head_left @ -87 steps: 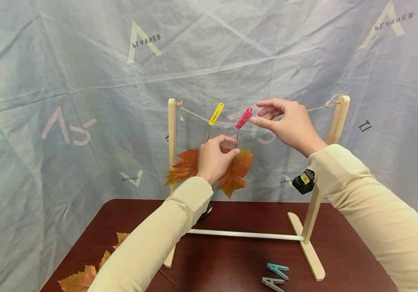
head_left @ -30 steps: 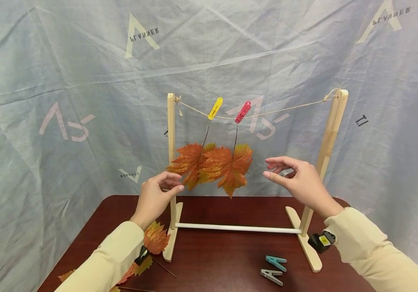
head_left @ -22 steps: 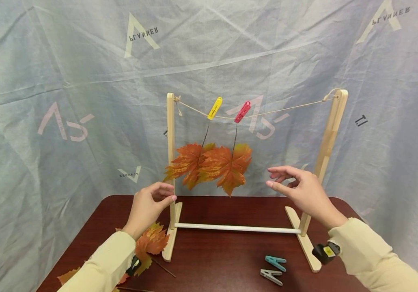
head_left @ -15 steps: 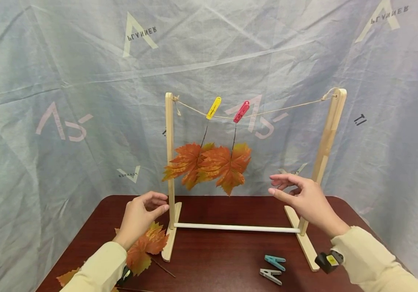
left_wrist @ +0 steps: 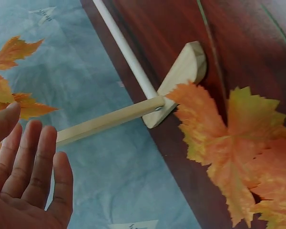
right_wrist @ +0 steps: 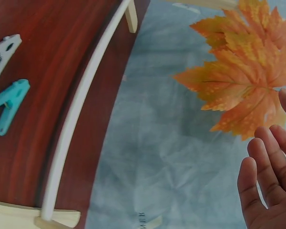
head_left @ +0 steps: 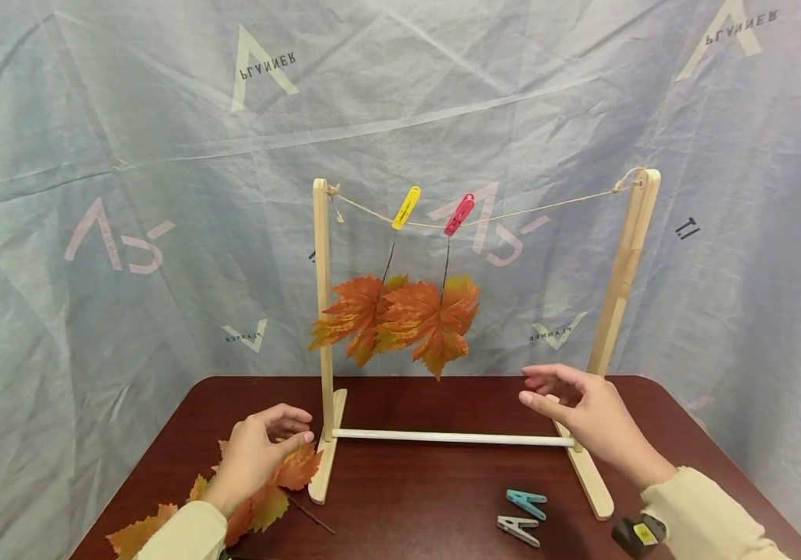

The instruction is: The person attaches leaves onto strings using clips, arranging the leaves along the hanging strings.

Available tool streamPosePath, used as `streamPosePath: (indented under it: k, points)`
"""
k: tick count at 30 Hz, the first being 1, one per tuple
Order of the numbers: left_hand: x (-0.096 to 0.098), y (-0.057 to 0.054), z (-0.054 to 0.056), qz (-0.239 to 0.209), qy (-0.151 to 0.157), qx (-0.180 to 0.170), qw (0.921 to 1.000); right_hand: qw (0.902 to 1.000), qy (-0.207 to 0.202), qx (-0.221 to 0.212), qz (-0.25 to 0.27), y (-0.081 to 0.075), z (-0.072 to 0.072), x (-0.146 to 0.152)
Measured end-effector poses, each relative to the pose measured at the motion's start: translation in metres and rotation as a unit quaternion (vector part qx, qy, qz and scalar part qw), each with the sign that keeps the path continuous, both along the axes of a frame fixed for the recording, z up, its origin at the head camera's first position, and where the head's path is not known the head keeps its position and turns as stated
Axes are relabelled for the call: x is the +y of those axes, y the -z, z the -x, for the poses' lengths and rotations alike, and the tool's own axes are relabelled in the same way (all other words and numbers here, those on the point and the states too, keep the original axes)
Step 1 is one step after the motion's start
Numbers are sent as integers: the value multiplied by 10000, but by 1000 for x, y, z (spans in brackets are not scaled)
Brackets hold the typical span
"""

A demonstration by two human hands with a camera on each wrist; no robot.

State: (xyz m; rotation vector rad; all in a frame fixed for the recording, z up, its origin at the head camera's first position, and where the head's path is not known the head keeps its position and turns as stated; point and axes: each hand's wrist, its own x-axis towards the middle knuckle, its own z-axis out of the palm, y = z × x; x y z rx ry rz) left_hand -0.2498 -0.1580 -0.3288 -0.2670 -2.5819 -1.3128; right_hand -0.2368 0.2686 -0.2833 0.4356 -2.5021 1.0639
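left hand (head_left: 253,451) is lower than in the earlier frame, off the hanging leaves (head_left: 428,320) and now over the loose leaves (head_left: 271,505). right hand (head_left: 585,408) is also lower, away from the red peg (head_left: 459,215), now before the right post (head_left: 617,299). both hands hold nothing; fingers loosely bent, thumbs apart, gaps moderately wide. hanging leaves overlap, stems up to yellow peg (head_left: 407,208) and red peg on the string (head_left: 547,208). their tips hang above the rod (head_left: 449,437), well apart from it. wide gap on the bench (head_left: 414,505) between loose leaves and blue peg (head_left: 526,502), grey peg (head_left: 518,530). bench's far edge runs behind the rod.
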Motion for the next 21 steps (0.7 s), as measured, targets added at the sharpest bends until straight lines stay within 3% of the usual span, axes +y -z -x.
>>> streamPosePath:
  k: [8,15,21]
  points:
    - [-4,13,-6,74,174,-232,9996,9998,62,-164,58,21,-5,5]
    - [-15,26,-10,37,704,-491,9963,9993,127,-342,123,36,-9,5]
    - [-22,36,-10,385,1020,-653,9919,9981,142,-558,215,47,-14,7]
